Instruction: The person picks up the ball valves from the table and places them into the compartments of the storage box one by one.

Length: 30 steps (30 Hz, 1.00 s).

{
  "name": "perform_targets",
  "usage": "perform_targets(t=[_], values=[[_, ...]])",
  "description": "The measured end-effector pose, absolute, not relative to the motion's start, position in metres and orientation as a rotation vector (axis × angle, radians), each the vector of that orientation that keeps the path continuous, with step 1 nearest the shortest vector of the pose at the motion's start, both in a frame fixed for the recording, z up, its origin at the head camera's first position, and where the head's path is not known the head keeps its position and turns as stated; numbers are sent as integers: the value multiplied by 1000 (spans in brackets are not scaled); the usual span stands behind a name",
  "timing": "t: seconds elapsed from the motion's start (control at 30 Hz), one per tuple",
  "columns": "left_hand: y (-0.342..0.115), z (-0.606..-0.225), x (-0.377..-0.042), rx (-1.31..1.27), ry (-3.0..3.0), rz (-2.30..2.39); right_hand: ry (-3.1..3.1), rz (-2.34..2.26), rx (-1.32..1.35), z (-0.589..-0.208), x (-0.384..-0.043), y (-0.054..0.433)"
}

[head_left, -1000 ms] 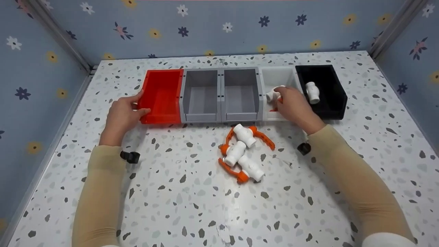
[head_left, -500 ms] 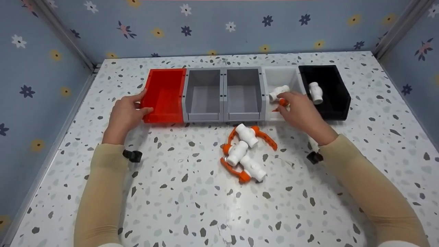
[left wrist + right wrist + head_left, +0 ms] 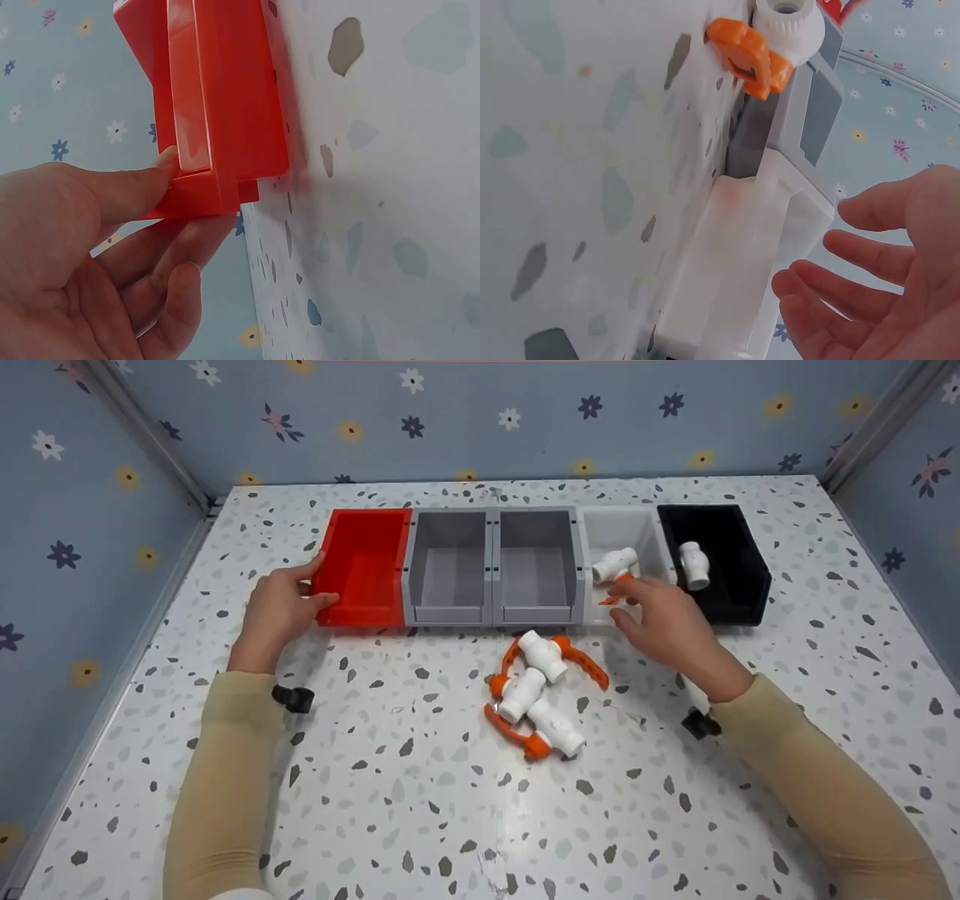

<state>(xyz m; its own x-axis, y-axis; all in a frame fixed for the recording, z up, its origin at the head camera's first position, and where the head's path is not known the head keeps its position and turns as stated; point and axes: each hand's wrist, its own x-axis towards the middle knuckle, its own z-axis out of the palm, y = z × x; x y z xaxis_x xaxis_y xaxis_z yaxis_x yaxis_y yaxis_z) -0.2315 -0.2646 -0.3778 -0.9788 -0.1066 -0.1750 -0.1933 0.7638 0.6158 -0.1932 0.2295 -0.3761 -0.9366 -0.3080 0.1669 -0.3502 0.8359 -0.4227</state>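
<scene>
My left hand point(image 3: 279, 611) pinches the left side wall of the red bin point(image 3: 367, 570); in the left wrist view the thumb is inside the wall and the fingers outside. My right hand point(image 3: 671, 622) is over the front edge of the white bin point(image 3: 596, 619), fingers loosely spread and holding nothing. Just beyond its fingertips, a white ball valve point(image 3: 615, 564) with an orange handle lies in that bin, partly hidden by the hand. The right wrist view shows the hand point(image 3: 870, 277) apart from the bin's front.
Two grey bins point(image 3: 454, 577) stand between the red and white ones. At the right end, a black bin point(image 3: 739, 577) holds a white valve point(image 3: 694, 565). Several white ball valves point(image 3: 544, 656) with orange handles lie heaped on the speckled table point(image 3: 375, 810). Flowered panels point(image 3: 525, 435) rise behind.
My right hand has let go of the ball valve in the white bin and drawn back toward the front right. My left hand keeps its hold on the red bin.
</scene>
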Motion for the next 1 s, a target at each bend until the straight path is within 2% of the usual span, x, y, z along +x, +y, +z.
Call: perform_targets(t=[0.37, 1.0], values=[[-265, -380, -232, -233, 2821, 1016, -2906, 699, 545, -376, -176, 228], [-264, -379, -231, -236, 2835, 1013, -2816, 690, 761, -377, -150, 216]])
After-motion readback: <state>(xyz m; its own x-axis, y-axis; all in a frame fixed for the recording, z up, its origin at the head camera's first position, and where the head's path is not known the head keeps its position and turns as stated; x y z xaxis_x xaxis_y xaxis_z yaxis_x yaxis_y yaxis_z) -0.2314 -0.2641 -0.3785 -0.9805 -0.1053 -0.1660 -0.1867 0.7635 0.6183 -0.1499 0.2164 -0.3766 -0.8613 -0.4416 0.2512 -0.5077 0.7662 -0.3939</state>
